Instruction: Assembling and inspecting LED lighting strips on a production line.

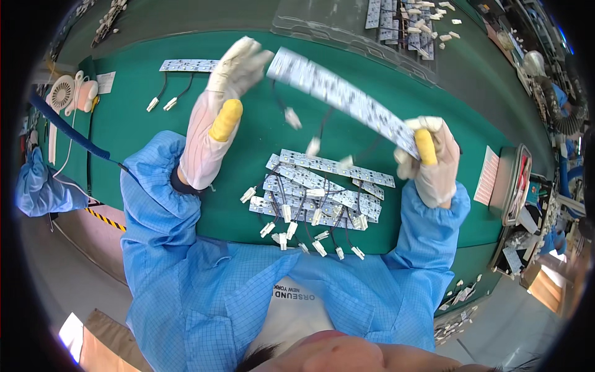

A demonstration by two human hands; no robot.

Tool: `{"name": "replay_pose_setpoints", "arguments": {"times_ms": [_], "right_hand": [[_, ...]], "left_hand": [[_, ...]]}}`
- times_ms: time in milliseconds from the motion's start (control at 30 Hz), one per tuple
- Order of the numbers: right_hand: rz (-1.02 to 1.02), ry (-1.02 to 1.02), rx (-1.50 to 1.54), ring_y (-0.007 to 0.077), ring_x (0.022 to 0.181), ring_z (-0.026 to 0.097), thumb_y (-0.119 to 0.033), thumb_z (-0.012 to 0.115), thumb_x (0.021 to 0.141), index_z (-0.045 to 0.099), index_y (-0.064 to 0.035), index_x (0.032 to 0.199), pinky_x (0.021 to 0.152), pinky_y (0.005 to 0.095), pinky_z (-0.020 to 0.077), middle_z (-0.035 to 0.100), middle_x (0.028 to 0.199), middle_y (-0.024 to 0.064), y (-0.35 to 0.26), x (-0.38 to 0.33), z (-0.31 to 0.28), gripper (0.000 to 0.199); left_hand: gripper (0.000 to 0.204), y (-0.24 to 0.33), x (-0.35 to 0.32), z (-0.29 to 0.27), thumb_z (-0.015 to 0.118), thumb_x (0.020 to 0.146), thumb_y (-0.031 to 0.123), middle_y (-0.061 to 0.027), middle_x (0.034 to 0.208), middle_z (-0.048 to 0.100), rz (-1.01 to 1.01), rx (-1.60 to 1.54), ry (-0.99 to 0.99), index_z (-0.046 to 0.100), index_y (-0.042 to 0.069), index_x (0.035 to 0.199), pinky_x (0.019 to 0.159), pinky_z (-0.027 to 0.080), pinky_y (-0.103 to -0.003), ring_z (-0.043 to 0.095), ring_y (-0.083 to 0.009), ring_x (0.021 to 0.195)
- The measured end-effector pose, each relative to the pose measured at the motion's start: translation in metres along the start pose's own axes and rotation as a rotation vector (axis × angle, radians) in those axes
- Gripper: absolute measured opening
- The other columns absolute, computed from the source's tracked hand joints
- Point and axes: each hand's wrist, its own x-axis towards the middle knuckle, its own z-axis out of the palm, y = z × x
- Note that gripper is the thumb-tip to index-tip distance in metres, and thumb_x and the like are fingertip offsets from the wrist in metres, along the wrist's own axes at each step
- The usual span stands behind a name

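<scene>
My right hand [436, 162], in a white glove with a yellow thumb cover, pinches the right end of a long LED strip board [341, 99]. The strip slants up to the left, and wires with white connectors dangle from it. My left hand [224, 99], gloved the same way, is just left of the strip's raised end. Its fingers are stretched out and blurred, its thumb apart, and nothing shows in it. Behind it lies another LED strip [186, 65] with two wired connectors. A pile of LED strips [322, 170] with several white connectors lies between my forearms.
The green mat [142, 133] covers the bench. At the far side stands a clear plastic tray [347, 38], with more strips [396, 25] at the back right. A small fan [62, 93] and blue hose [68, 127] are at the left; a clear box [511, 186] is at the right.
</scene>
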Motion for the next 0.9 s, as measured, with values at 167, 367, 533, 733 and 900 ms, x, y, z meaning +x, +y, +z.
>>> {"name": "replay_pose_setpoints", "arguments": {"times_ms": [167,367,533,733,900], "right_hand": [[0.006,-0.103,0.052,0.0066,0.049,0.052,-0.026,0.056,0.091,0.053,-0.0020,0.095,0.035,0.0169,0.0341,0.057,0.072,0.0052,-0.003,-0.008,0.004,0.024],[0.005,-0.036,0.138,0.0049,0.049,0.052,-0.037,0.060,0.087,0.053,-0.0032,0.099,0.036,0.0149,0.0351,0.056,0.071,0.0040,0.001,-0.001,0.006,0.037],[-0.127,-0.078,0.105,0.0040,0.047,0.050,-0.036,0.062,0.086,0.048,-0.0034,0.115,0.040,0.0130,0.0357,0.057,0.072,0.0048,0.005,0.001,0.002,0.046],[-0.110,-0.107,0.122,0.0054,0.057,0.054,-0.029,0.062,0.087,0.049,0.0004,0.112,0.041,0.0136,0.0366,0.058,0.077,0.0047,0.004,-0.002,-0.002,0.041],[-0.068,-0.111,0.151,0.0082,0.067,0.060,-0.034,0.066,0.083,0.049,0.0008,0.113,0.048,0.0126,0.0443,0.058,0.085,0.0053,0.006,-0.005,-0.009,0.049]], "left_hand": [[0.073,0.008,-0.010,-0.003,0.064,0.082,0.038,-0.0161,0.105,0.063,-0.279,-0.356,-0.223,0.033,-0.003,0.134,0.101,0.036,-0.043,0.058,-0.0253,0.103],[0.056,0.022,-0.011,-0.007,0.071,0.079,0.027,-0.0148,0.108,0.061,-0.306,-0.091,-0.195,0.050,-0.004,0.121,0.078,0.051,-0.028,0.062,-0.0178,0.089],[0.046,0.009,-0.014,-0.012,0.079,0.065,0.028,-0.0059,0.085,0.063,0.119,0.360,-0.148,0.065,0.010,0.105,0.062,0.047,-0.026,0.057,-0.0148,0.069],[0.049,0.007,-0.009,-0.015,0.075,0.065,0.038,-0.0036,0.072,0.060,0.265,0.437,-0.134,0.066,0.011,0.105,0.060,0.046,-0.027,0.055,-0.0170,0.065],[0.052,0.018,-0.009,-0.030,0.063,0.082,0.043,-0.0172,0.119,0.056,0.039,0.426,-0.327,0.059,0.002,0.115,0.088,0.046,-0.035,0.060,-0.0288,0.096]]}}
